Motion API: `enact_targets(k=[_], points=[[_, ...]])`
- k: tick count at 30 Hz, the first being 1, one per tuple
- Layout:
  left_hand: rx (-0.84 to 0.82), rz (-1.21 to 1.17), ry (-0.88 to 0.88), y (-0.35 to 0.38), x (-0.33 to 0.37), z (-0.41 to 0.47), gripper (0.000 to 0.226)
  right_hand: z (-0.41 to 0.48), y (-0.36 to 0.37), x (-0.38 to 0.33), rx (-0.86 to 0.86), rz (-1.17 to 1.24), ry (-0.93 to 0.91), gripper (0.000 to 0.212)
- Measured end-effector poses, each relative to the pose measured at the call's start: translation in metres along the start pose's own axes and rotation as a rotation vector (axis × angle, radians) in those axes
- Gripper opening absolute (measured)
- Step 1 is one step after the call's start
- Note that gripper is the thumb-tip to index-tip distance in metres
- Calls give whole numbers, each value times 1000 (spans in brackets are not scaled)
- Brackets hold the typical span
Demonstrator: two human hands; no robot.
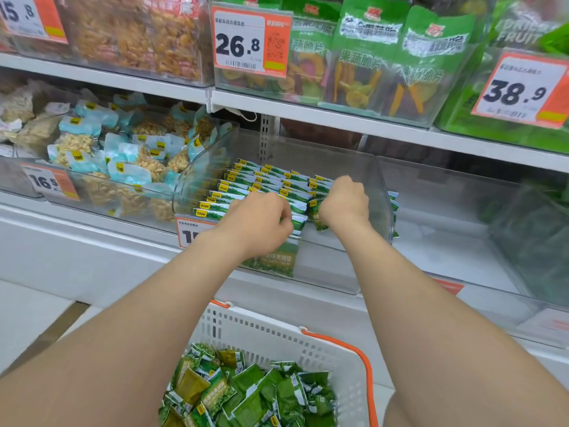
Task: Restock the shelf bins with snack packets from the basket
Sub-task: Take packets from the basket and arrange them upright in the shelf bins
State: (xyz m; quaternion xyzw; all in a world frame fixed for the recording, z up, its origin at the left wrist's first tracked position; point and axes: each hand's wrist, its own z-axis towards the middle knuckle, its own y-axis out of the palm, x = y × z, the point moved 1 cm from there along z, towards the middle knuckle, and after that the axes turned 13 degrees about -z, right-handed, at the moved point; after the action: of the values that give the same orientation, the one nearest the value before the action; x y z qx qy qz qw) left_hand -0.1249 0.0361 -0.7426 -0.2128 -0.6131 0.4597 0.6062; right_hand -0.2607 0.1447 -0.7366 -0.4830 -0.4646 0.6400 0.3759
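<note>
Rows of green packets (246, 186) stand on edge inside the clear bin (381, 192) on the lower shelf. Many more lie as a loose heap (255, 392) in the white basket (277, 331) below. The left hand (257, 221) has its fingers curled round a short stack at the front of the rows. The right hand (345, 201) is closed like a fist on the packets just beside it, but its fingertips are hidden, so I cannot tell how many it holds. I judge these small flat sachets to be light, soft-sided and rather slippery, so they are likely to fan out or topple if taken singly. The best hold is probably across the top edges of several at once, pinched as a block with the thumb on one face and the fingers on the other.
</note>
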Motion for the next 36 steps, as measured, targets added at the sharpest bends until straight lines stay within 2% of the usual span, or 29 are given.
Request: enact_targets(k=[3, 9, 13, 17, 20, 23, 25, 27, 30, 33, 36], points=[[-14, -4, -18, 2, -3, 1, 27, 9, 10, -2, -51, 7, 44, 39], [-26, 21, -13, 5, -2, -2, 37, 22, 18, -1, -48, 22, 69, 40], [-19, 27, 0, 5, -2, -2, 37, 24, 24, 0, -131, 79, 62, 57], [-8, 42, 6, 5, -2, -4, 35, 22, 22, 4, -252, -37, -89, 37], [20, 43, 1, 6, -3, -6, 37, 11, 13, 6, -372, -141, -156, 42], [66, 47, 11, 5, -3, -10, 39, 2, 8, 9, -383, -201, -251, 44], [105, 63, 31, 3, 0, -15, 31, -8, 2, 10, -286, -157, -299, 40], [168, 80, 41, 0, 6, -22, 21, -22, -9, 7, -88, -91, -344, 23], [326, 82, 82, -8, 15, -34, 7, -58, -33, -2, 100, -35, -430, 21], [420, 74, 74, -12, 16, -51, 8, -99, -47, -6, 2, -55, -556, 12], [347, 92, -9, -6, 10, -69, 9, -131, -37, 0, -177, -261, -707, 15]])
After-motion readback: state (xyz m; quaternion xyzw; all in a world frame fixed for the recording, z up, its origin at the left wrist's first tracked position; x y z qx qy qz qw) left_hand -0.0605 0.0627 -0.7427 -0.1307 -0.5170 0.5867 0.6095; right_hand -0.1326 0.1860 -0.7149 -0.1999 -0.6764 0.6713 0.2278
